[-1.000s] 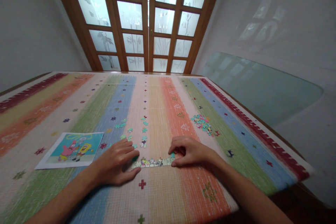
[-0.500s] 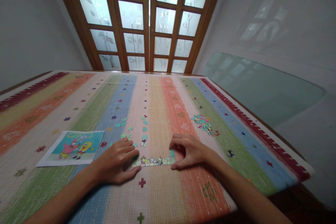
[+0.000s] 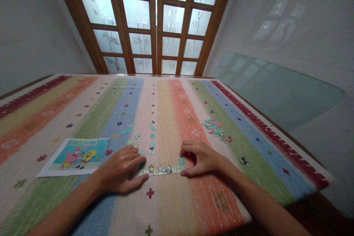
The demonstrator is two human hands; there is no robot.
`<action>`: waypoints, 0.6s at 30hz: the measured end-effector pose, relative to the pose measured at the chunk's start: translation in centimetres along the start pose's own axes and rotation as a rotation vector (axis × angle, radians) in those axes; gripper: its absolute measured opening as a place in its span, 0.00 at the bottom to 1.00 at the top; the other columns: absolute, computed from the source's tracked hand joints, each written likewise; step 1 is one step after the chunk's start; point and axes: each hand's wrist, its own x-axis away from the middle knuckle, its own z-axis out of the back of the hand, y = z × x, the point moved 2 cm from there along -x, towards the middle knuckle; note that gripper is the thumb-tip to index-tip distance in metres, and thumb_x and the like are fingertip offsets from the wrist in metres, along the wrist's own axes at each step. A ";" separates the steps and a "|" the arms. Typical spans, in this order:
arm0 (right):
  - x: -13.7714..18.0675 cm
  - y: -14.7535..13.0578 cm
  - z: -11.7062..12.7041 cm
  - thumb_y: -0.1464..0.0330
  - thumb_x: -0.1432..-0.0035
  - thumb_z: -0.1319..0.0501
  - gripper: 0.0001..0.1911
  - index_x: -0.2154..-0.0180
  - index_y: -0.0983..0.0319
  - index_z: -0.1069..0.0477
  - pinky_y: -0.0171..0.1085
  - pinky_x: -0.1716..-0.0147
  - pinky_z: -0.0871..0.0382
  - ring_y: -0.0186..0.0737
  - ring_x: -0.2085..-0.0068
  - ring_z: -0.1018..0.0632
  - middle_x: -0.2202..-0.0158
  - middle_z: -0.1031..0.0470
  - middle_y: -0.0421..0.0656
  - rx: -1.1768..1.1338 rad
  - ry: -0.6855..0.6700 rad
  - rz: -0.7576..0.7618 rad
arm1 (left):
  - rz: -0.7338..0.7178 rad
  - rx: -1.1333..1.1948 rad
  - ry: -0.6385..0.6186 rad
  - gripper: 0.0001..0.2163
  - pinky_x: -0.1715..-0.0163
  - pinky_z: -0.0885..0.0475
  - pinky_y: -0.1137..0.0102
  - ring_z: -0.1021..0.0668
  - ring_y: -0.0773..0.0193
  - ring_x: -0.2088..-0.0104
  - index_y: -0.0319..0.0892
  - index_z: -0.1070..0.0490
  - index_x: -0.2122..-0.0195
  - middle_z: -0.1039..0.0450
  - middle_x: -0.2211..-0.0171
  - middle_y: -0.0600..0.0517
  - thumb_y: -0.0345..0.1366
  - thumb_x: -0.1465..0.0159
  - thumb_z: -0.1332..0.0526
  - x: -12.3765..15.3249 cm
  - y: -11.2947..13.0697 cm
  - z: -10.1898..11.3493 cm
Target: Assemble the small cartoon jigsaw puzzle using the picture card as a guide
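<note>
At the left end of a joined puzzle strip (image 3: 163, 170), left hand (image 3: 121, 169), palm down, thumb and forefinger parted; at the right end, right hand (image 3: 200, 156), thumb and curled fingers in a narrow arch, close around a teal piece (image 3: 181, 160); gripping or merely touching, cannot tell in either case. Lies flat between both hands, pale green toward the right, with yellow, white and dark printed patches along the middle. Beyond the left hand, scattered loose pieces (image 3: 152, 144), mostly teal; left of that hand, a cartoon picture sheet (image 3: 80, 155); beyond the right hand, a multicoloured pile of pieces (image 3: 214, 129). Underneath, a striped tablecloth (image 3: 171, 206) in blue, pink, yellow, orange and green, dotted with crosses and tree shapes, dark red notched bands toward both sides. Far ahead of the hands, wooden doors (image 3: 153, 18) with frosted, plant-patterned panes (image 3: 140, 44); out to the right, a pale wall (image 3: 318, 40), glossy with reflections, and a greenish panel (image 3: 276, 86).
</note>
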 end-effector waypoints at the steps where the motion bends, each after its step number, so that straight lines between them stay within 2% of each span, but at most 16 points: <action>1: 0.0 0.0 0.0 0.55 0.52 0.26 0.20 0.66 0.62 0.27 0.36 0.69 0.41 0.35 0.69 0.31 0.68 0.31 0.39 0.007 0.001 -0.002 | 0.003 0.001 0.007 0.06 0.69 0.33 0.62 0.28 0.60 0.74 0.42 0.30 0.61 0.31 0.76 0.54 0.40 0.33 0.40 0.0 -0.1 0.1; 5: 0.0 -0.1 0.0 0.56 0.52 0.27 0.19 0.67 0.61 0.28 0.35 0.70 0.42 0.34 0.70 0.31 0.69 0.31 0.38 0.029 0.013 0.013 | -0.002 -0.062 0.096 0.05 0.68 0.33 0.63 0.27 0.60 0.73 0.43 0.28 0.62 0.29 0.75 0.53 0.37 0.32 0.40 -0.1 -0.6 0.9; 8: 0.0 -0.2 0.0 0.55 0.50 0.27 0.19 0.67 0.61 0.28 0.35 0.70 0.41 0.34 0.70 0.31 0.69 0.31 0.38 0.023 0.016 0.022 | 0.036 -0.235 0.233 0.05 0.66 0.32 0.63 0.27 0.59 0.71 0.43 0.27 0.63 0.26 0.73 0.52 0.32 0.30 0.42 0.0 -1.6 2.0; 10: 0.0 -0.3 0.1 0.53 0.50 0.27 0.20 0.67 0.61 0.27 0.35 0.70 0.42 0.34 0.70 0.31 0.69 0.31 0.38 0.018 0.023 0.023 | 0.101 -0.336 0.277 0.07 0.67 0.33 0.63 0.27 0.59 0.70 0.42 0.26 0.63 0.26 0.72 0.50 0.32 0.29 0.42 0.3 -2.6 2.6; 13: 0.0 -0.3 0.1 0.51 0.49 0.28 0.22 0.66 0.62 0.27 0.35 0.70 0.41 0.35 0.70 0.31 0.70 0.31 0.38 0.012 0.032 0.036 | 0.191 -0.399 0.286 0.09 0.67 0.33 0.62 0.27 0.57 0.70 0.41 0.24 0.63 0.25 0.71 0.49 0.33 0.29 0.43 0.9 -4.0 2.9; 18: 0.0 -0.3 0.1 0.54 0.48 0.30 0.18 0.66 0.62 0.27 0.36 0.69 0.41 0.35 0.70 0.31 0.70 0.31 0.39 0.007 0.034 0.061 | 0.284 -0.445 0.190 0.13 0.63 0.31 0.59 0.25 0.52 0.65 0.39 0.23 0.61 0.24 0.68 0.45 0.37 0.29 0.47 1.7 -5.2 1.8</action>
